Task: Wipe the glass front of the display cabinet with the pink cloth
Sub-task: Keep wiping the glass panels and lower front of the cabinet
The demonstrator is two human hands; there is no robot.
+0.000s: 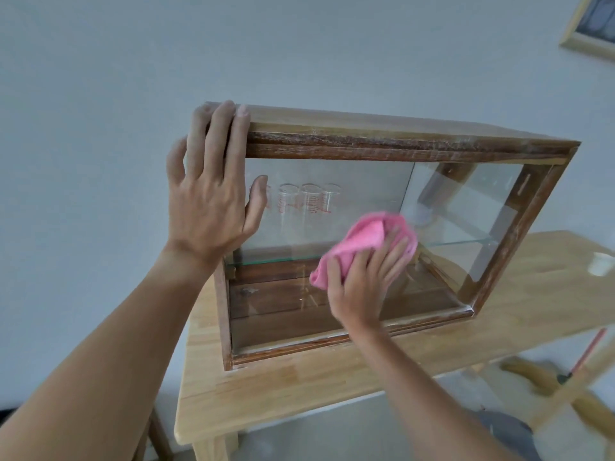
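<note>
A wooden display cabinet [399, 141] with a glass front [459, 207] stands on a light wooden table [299, 387]. My left hand [209, 191] lies flat over the cabinet's top left corner, fingers spread, thumb against the glass. My right hand [362, 281] presses a crumpled pink cloth [369, 237] against the middle of the glass front. Several clear measuring glasses [309, 201] with red markings stand on a glass shelf inside, behind the pane.
A small white cup [602, 264] sits on the table at the right edge. A plain pale wall is behind. A framed picture [589, 24] hangs top right. Below the table at the right are a red-handled tool [589, 351] and wooden parts.
</note>
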